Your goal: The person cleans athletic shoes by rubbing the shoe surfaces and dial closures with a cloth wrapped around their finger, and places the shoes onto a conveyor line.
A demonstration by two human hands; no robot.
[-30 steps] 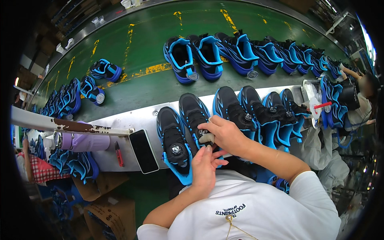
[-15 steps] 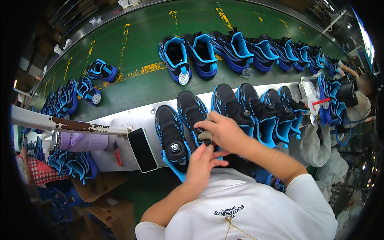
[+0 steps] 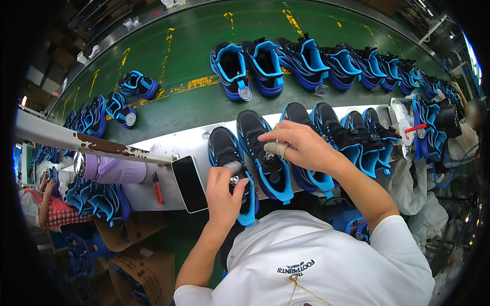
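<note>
My left hand point(image 3: 222, 196) is at the leftmost sneaker point(image 3: 222, 143) of the near row, thumb and fingers curled round the dial point(image 3: 235, 180) on its tongue. A grey blurred patch shows just beyond those fingertips. Beside it stands a second black and blue sneaker point(image 3: 252, 125), its dial and bright blue heel loop visible. Over that shoe's right side hovers my right hand point(image 3: 306, 145), fingers stretched out and apart, with beige covers on some fingers. Nothing shows between them. A third sneaker point(image 3: 296, 113) lies partly under my right hand and wrist.
A phone point(image 3: 189, 184), a red marker-like tool point(image 3: 157, 188) and a purple bottle point(image 3: 120, 170) lie left on the metal ledge point(image 3: 148, 143). A worn white bar point(image 3: 92, 143) crosses above. More sneakers point(image 3: 229, 71) line the green conveyor point(image 3: 189, 41). Other people work at both sides.
My hands were together over the second sneaker. The left has moved left onto the first sneaker's dial; the right has lifted slightly away with its fingers spread. The view has shifted a little.
</note>
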